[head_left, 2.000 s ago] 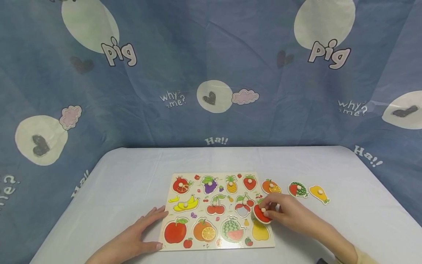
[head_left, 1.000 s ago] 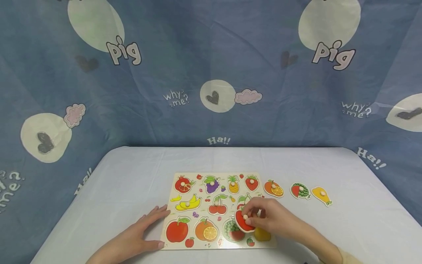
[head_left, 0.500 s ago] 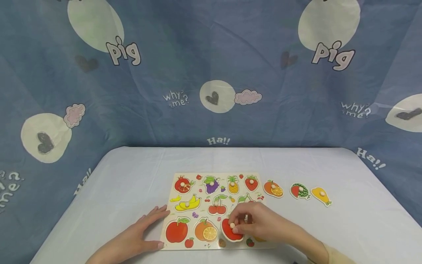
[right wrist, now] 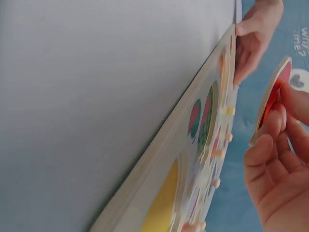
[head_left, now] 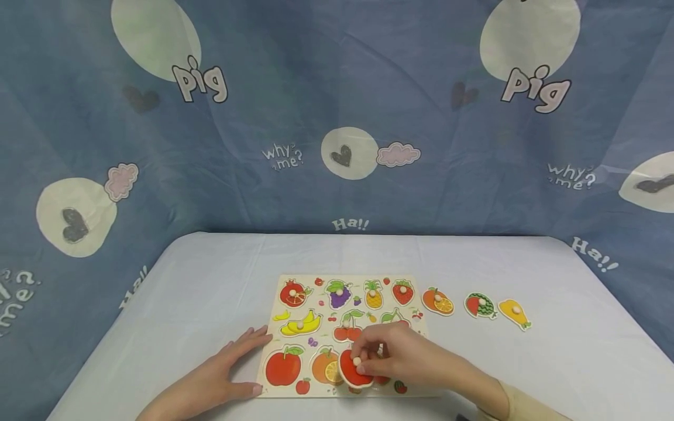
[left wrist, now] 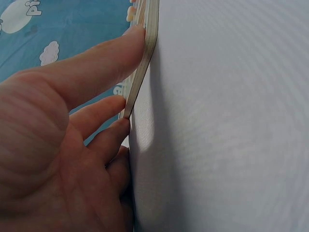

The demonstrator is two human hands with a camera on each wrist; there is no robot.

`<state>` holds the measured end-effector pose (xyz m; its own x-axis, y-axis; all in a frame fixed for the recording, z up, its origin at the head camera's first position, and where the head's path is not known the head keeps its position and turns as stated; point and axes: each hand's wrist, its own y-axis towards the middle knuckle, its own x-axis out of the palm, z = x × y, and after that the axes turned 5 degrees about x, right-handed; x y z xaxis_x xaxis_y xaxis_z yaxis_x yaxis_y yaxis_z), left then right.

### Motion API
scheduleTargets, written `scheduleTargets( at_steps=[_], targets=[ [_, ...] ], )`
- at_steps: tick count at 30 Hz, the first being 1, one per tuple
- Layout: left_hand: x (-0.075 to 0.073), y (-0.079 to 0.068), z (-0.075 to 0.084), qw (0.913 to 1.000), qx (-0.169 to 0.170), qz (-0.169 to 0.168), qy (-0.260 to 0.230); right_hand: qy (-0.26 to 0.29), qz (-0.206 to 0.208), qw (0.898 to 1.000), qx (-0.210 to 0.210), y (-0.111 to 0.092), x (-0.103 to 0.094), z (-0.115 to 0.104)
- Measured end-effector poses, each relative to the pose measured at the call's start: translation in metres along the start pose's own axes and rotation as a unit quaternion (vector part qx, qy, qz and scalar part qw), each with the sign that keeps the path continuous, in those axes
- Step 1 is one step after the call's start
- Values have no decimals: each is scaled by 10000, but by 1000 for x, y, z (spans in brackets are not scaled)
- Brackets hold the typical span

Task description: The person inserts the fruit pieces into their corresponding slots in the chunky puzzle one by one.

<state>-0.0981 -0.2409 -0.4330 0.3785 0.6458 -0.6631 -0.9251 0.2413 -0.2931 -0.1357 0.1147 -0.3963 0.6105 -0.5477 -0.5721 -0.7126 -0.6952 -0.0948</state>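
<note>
One apple piece (head_left: 347,368) hangs over the board (head_left: 316,393), right hand (head_left: 392,356) pinching its knob (head_left: 357,361); left hand (head_left: 221,371), thumb and fingers spread, touches board's left edge. Placing step, seemingly; next calls for lining up with apple slot (head_left: 282,369).

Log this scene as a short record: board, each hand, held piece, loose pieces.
Board: fruit puzzle, flat on white table
Left hand: touches board's left edge
Right hand: pinches knob of red piece
Piece position: raised above board
Apple spot: printed, no knob showing
Right of board, on table: orange piece, watermelon piece, yellow piece
</note>
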Motion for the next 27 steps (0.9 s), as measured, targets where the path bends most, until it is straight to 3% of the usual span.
scheduleTargets(
  at_steps=[12,21,27],
  targets=[
    [0,0,1,10000,-23,-26,25,-264,-15,9987,447,19,9,-13],
    [0,0,0,10000,-16,-44,69,-828,-49,9962,263,33,13,-24],
    [0,1,0,10000,-3,-50,73,-850,-164,9961,173,43,15,-31]
  ],
)
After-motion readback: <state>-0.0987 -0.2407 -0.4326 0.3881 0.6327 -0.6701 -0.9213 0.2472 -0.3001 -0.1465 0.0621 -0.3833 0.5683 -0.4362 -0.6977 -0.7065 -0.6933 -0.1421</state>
